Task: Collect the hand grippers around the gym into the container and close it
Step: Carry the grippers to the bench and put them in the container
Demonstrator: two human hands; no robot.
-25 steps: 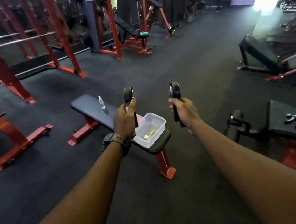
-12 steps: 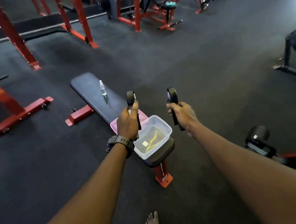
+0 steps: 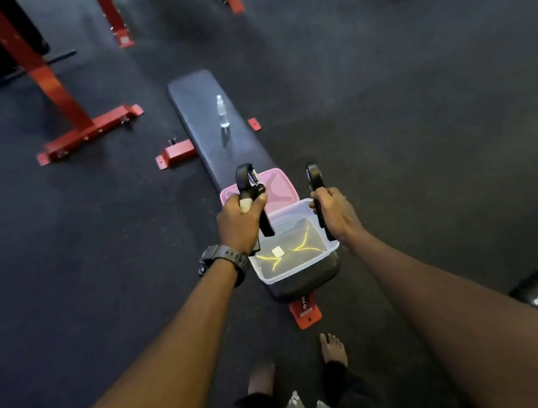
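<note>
- The left hand has its fingers clenched on one hand gripper; the right hand grasps a second hand gripper.
- Both are held spring-end up over the open container, likely ready to drop in.
- The container sits at the tabletop's near end, close to its edge; the pink lid lies just behind it.
- The container looks empty, so there is free room inside.
</note>
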